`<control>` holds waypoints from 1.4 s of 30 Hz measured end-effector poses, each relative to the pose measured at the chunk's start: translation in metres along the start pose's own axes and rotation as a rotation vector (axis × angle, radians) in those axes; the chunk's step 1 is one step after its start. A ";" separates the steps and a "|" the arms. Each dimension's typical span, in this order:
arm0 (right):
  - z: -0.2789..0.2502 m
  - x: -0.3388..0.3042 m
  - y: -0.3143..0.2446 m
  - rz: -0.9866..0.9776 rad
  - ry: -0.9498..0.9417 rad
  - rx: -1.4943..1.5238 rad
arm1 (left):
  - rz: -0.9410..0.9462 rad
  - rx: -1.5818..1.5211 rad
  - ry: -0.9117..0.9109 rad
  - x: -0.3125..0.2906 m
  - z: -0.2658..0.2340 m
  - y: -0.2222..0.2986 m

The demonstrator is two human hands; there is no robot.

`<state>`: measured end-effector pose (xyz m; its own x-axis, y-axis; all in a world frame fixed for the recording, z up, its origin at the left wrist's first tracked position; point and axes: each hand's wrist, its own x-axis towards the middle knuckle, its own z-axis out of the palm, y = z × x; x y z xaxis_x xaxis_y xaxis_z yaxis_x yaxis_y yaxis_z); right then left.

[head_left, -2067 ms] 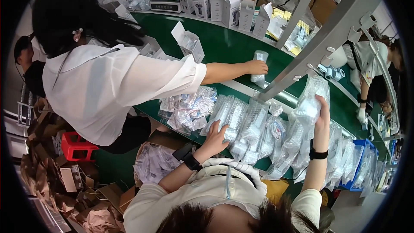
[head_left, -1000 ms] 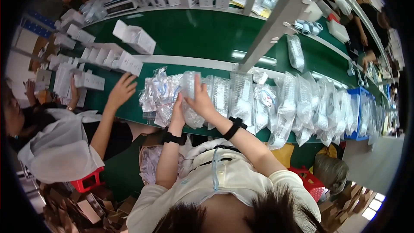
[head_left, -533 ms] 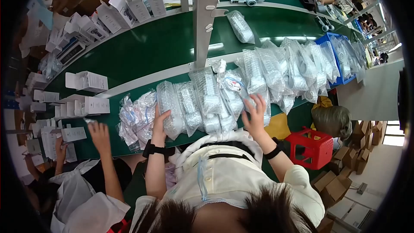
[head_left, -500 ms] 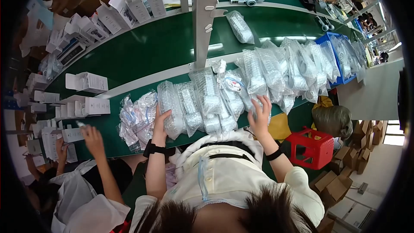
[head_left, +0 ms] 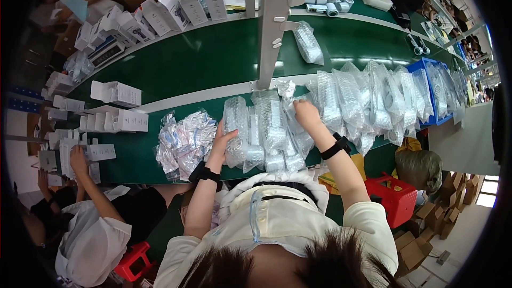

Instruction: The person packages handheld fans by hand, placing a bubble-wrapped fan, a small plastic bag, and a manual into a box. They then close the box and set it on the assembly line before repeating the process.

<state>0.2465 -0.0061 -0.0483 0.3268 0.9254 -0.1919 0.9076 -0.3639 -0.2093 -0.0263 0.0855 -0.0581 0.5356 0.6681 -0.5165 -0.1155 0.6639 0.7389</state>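
Note:
A row of clear bubble-wrap bags point(head_left: 271, 128) holding pale objects lies along the near side of the green table. My left hand point(head_left: 220, 143) rests against the left end bag point(head_left: 234, 120), thumb spread over its front; some of its fingers are hidden. Farther right, my right hand point(head_left: 306, 116) is closed over the upper part of the row, and whatever its fingers grip is hidden beneath it. A crumpled white piece point(head_left: 286, 89) sticks up just beside that hand. Left of the row is a heap of small clear packets point(head_left: 186, 141) with white, blue and pink contents.
A metal post point(head_left: 271, 32) rises behind the row. At the right end stands a blue bin point(head_left: 424, 69) with more bags. Open white boxes point(head_left: 128, 121) line the left, where a co-worker's hand point(head_left: 78, 160) reaches. One bubble-wrap bag point(head_left: 309, 42) lies farther back. A red stool point(head_left: 397, 200) stands at right.
My right hand has moved up and left and closed over a spot where a printed packet lay. My left hand stays at the row's left end. The whole view has shifted sideways.

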 end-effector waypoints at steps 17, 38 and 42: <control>-0.044 0.060 -0.067 0.081 -0.039 0.011 | 0.618 0.526 0.563 -0.047 -0.028 0.045; -0.076 0.067 -0.041 -0.287 -0.158 0.068 | 0.138 1.301 0.529 -0.051 -0.003 0.005; -0.066 0.168 0.046 -0.087 0.037 0.007 | 0.215 1.227 0.532 -0.043 -0.006 0.001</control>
<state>0.3609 0.1395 -0.0271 0.2564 0.9567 -0.1376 0.9312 -0.2826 -0.2302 -0.0542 0.0597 -0.0376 0.1839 0.9532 -0.2398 0.8090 -0.0082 0.5878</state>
